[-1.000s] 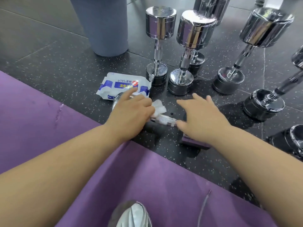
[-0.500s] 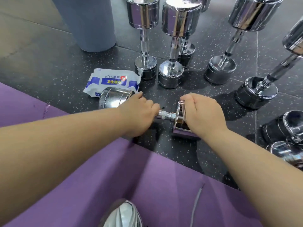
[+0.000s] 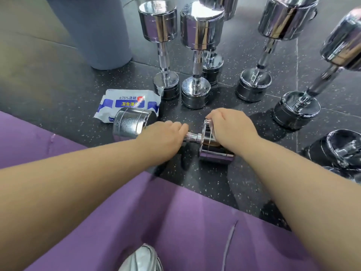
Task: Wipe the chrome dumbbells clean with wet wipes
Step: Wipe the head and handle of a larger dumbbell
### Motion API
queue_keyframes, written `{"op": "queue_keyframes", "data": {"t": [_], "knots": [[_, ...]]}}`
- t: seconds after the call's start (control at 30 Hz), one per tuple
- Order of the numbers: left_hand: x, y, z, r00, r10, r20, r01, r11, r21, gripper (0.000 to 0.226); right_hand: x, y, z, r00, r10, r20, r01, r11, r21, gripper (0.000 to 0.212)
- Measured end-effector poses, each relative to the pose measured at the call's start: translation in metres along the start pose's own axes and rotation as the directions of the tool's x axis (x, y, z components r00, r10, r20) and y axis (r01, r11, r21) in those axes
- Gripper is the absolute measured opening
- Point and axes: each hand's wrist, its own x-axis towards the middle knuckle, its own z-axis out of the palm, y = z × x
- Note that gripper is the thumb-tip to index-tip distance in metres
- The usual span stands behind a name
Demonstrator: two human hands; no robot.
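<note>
Silver shoe (image 3: 140,260) (shiny, creased), bare forearms (image 3: 68,188)

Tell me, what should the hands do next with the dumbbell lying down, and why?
Probably slide the left hand along the handle toward the right hand. The left hand wraps the handle of the lying dumbbell, a bare stretch shows between the hands, and the right hand grips the other head, steadying it.

The right hand (image 3: 232,126), flat and reaching a second ago, has curled over one end-weight of the lying chrome dumbbell (image 3: 132,124). The left hand (image 3: 162,139) has fisted round the handle, hiding the white wet wipe. The weight behind that grip is now uncovered.
</note>
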Motion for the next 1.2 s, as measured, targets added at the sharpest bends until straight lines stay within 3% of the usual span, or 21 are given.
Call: {"op": "queue_keyframes", "data": {"t": [0.1,0.2,0.37,0.43,0.53,0.6,0.7,0.8,0.93,1.0,1.07,1.13,1.2], "knots": [[0.026,-0.005,-0.005,0.987,0.003,0.159,0.022,0.988,-0.155,0.024,0.006,0.000,-0.003,0.999,-0.022,0.022,0.023,1.000,-0.018,0.029],[0.056,-0.011,-0.019,0.906,0.034,0.422,0.112,0.942,-0.316,0.043,0.008,0.002,-0.002,0.997,-0.080,0.014,0.081,0.991,-0.104,0.029],[0.074,-0.011,-0.023,0.847,0.176,0.502,0.207,0.760,-0.616,0.027,0.012,0.006,0.001,0.990,-0.141,-0.008,0.138,0.982,-0.126,0.027],[0.071,-0.021,-0.024,0.817,0.163,0.554,0.208,0.812,-0.546,0.033,0.014,0.008,0.001,0.990,-0.141,0.002,0.140,0.982,-0.126,0.026],[0.068,-0.024,-0.021,0.767,0.000,0.642,0.159,0.969,-0.191,0.039,0.012,0.009,0.005,0.992,-0.123,-0.024,0.120,0.987,-0.111,0.027],[0.073,-0.016,-0.023,0.748,0.016,0.663,0.183,0.956,-0.230,0.031,0.009,0.008,0.008,0.991,-0.127,-0.039,0.122,0.986,-0.118,0.028],[0.071,-0.006,-0.038,0.817,0.128,0.563,0.186,0.865,-0.467,0.010,0.008,0.009,0.008,0.992,-0.106,-0.062,0.100,0.991,-0.087,0.027],[0.048,-0.023,-0.053,0.897,0.151,0.415,0.071,0.878,-0.473,0.043,0.008,0.006,0.006,0.996,-0.059,-0.060,0.057,0.998,-0.029,0.027],[0.014,-0.053,-0.049,0.965,0.074,0.250,0.075,0.840,-0.538,0.038,0.002,0.002,0.005,0.998,-0.047,-0.045,0.047,0.999,0.004,0.027],[0.011,-0.056,-0.046,0.971,0.047,0.236,0.074,0.876,-0.477,0.032,0.003,0.004,0.007,0.998,-0.049,-0.044,0.049,0.999,-0.007,0.029],[0.017,-0.050,-0.045,0.958,0.079,0.277,-0.007,0.968,-0.250,0.009,0.004,0.004,0.005,0.999,-0.031,-0.033,0.031,0.999,-0.008,0.032],[0.026,-0.045,-0.040,0.932,0.081,0.354,-0.098,0.995,0.030,0.024,0.004,0.003,0.003,0.999,-0.007,-0.040,0.008,1.000,0.007,0.035],[0.026,-0.043,-0.033,0.909,0.066,0.411,-0.161,0.966,0.201,0.032,0.002,0.000,0.002,0.999,-0.021,-0.031,0.022,0.999,0.023,0.032]]}}
